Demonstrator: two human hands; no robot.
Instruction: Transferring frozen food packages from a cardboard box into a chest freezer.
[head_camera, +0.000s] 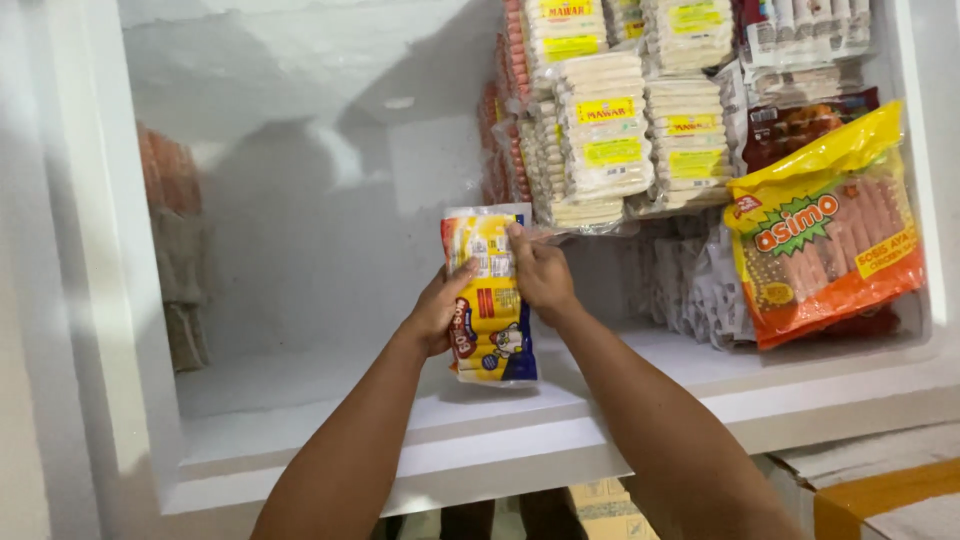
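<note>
While both hands are hanging over the freezer, here's what's showing:
pack: yellow sausage pack (490, 300) with a blue bottom and clear top, standing upright above the near rim (520, 440)
left hand: left hand (437, 310) is gripping the pack's left edge, thumb on the front
right hand: right hand (541, 272) is pinching the top right corner
room: frosty open space is sitting left of the pack
right side: stacked packs (620, 120) and an orange bag (825, 235) are crowding it
</note>
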